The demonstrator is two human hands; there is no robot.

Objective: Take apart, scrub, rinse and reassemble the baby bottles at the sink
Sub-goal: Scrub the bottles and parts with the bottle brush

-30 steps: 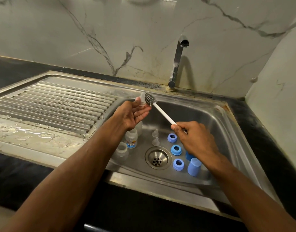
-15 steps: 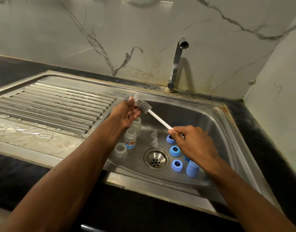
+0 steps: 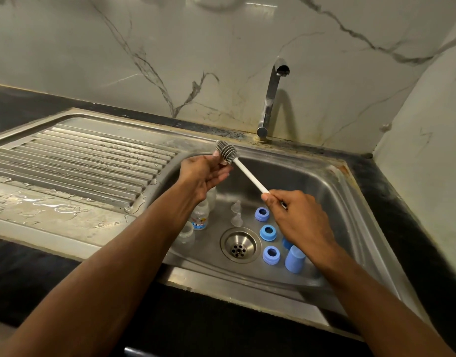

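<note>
Now you're working the bottle brush against something small in your left hand, and its grey head is riding higher than a second ago, up past your fingertips near the basin's back rim. Your left hand's fingers are curling round a small clear piece, most likely a teat, though it's too hidden to say for sure. Your right hand is pinching the white handle at its lower end, steering the bristles. That lift suggests you're finishing a scrub stroke on this part, with plenty of pieces waiting.

Down in the steel sink, three clear baby bottles are standing to the left of the drain, two clear teats are sitting just behind it, three blue collar rings are lining up to its right, and blue caps are standing beside those. So disassembly looks done; scrubbing is under way.

The ribbed draining board on the left is holding puddles. The tap isn't running, and marble-veined wall is rising behind, with dark counter around.
</note>
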